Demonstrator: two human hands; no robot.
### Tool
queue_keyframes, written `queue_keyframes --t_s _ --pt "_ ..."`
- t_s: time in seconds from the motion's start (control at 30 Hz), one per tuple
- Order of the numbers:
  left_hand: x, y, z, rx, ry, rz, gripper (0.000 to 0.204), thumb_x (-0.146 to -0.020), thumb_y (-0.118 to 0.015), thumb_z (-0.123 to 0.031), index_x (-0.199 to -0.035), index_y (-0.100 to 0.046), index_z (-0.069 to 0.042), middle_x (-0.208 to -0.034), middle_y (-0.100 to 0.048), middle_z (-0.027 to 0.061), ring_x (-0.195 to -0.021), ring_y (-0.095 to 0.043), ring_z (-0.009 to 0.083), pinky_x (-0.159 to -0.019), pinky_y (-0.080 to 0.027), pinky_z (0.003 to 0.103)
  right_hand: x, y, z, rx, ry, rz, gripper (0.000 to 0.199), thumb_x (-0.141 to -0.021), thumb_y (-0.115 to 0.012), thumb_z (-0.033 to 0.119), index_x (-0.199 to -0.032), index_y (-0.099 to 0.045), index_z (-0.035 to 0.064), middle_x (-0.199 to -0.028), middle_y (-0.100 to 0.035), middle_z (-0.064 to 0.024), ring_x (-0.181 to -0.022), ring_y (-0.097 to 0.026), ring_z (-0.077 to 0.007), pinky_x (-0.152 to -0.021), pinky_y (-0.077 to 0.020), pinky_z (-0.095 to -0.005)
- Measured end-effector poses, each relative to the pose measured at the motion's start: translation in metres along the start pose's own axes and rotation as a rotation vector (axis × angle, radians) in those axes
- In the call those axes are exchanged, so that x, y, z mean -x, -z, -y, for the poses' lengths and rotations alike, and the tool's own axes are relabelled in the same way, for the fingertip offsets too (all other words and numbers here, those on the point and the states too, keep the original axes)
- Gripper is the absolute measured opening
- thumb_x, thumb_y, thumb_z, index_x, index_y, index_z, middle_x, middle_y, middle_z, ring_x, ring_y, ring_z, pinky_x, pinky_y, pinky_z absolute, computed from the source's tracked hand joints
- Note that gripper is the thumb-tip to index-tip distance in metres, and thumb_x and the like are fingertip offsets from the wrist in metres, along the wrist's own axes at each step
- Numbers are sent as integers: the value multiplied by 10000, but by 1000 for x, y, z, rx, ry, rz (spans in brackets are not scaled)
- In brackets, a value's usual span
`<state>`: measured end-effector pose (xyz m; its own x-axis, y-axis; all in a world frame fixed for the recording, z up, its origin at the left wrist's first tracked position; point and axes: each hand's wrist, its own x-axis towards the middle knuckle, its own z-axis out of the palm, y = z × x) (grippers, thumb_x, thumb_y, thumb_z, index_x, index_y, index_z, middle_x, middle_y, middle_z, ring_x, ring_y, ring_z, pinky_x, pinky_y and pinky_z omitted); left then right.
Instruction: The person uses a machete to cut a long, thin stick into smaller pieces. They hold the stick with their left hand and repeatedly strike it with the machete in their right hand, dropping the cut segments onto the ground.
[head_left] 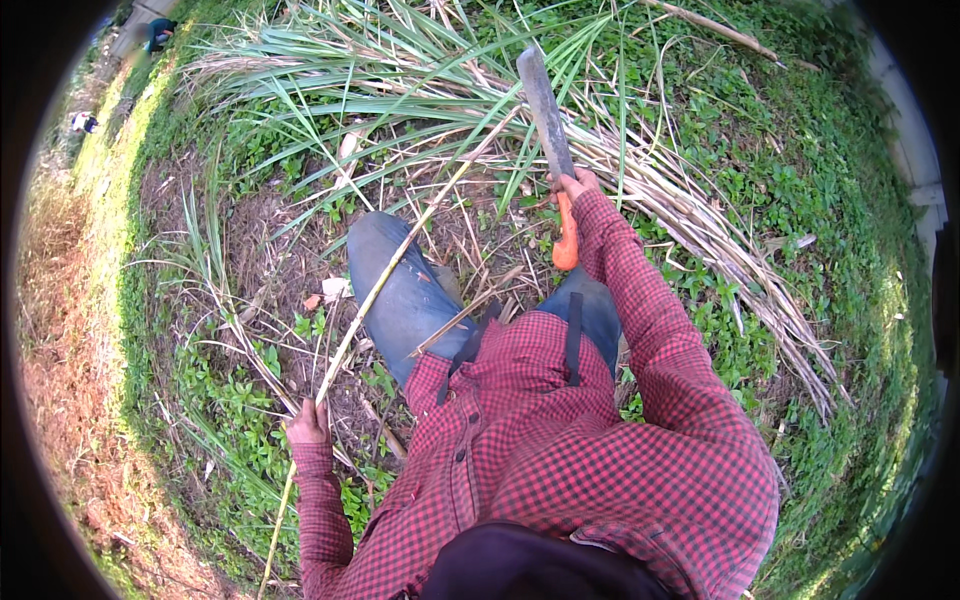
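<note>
My left hand (308, 424) is closed around a long, pale yellow-green cane stalk (388, 274). The stalk slants from the lower left, passes over my left thigh and reaches up toward the leafy pile. My right hand (574, 185) grips a machete (545, 108) where its orange handle meets the blade. The dark, broad blade points up and away from me, over the pile's leaves and apart from the stalk in my left hand. Beyond the blade lies a heap of cut canes (690, 215) with long green leaves (400, 90).
Low green weeds (740, 115) surround me. Loose leafy stems (235, 320) lie at my left, and dry bits of stalk (490, 295) lie between my knees. A brown stick (715, 30) rests at the far right. Another person (157, 35) is at the far left.
</note>
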<state>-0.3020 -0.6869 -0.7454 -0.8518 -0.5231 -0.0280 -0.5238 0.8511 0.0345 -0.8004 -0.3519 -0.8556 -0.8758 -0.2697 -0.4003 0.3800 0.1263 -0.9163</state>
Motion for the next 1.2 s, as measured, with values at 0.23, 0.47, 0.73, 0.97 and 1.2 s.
queue_keyframes --t_s 0.23,0.47,0.73,0.97,1.2 --pt "-6 -1 -7 -11 -2 -16 211 -851 -534 -258 -768 -470 -75 -530 -503 139 -454 -509 318 -426 -389 419 -30 2 10 202 -128 77 499 -744 -653 415 -916 -593 -49 -629 -571 -92 -464 -560 -179 -459 -472 -301" --pt "-4 -2 -1 11 13 27 222 -854 -535 -266 -770 -462 -75 -525 -507 136 -437 -504 321 -414 -389 417 -32 -23 -5 113 -216 142 508 -729 -687 378 -927 -579 -77 -635 -588 -98 -451 -560 -183 -416 -466 -318" --pt "-10 -9 6 29 22 41 227 -850 -540 -271 -763 -457 -79 -521 -507 154 -447 -515 334 -423 -391 428 -2 -23 2 175 -244 283 491 -727 -666 454 -819 -582 -21 -587 -566 -67 -429 -538 -162 -426 -454 -293" --pt "-8 -12 6 28 33 33 241 -848 -538 -282 -742 -449 -85 -542 -520 145 -480 -530 339 -443 -389 432 26 -56 -9 518 -166 541 559 -710 -657 524 -838 -585 -15 -632 -586 -74 -463 -561 -153 -464 -480 -280" --pt "-6 1 -15 92 133 54 212 -838 -552 -293 -789 -480 -100 -606 -566 139 -523 -559 340 -477 -425 425 -17 -36 5 203 -298 88 483 -744 -665 408 -862 -570 -50 -596 -566 -85 -436 -551 -173 -415 -453 -311"
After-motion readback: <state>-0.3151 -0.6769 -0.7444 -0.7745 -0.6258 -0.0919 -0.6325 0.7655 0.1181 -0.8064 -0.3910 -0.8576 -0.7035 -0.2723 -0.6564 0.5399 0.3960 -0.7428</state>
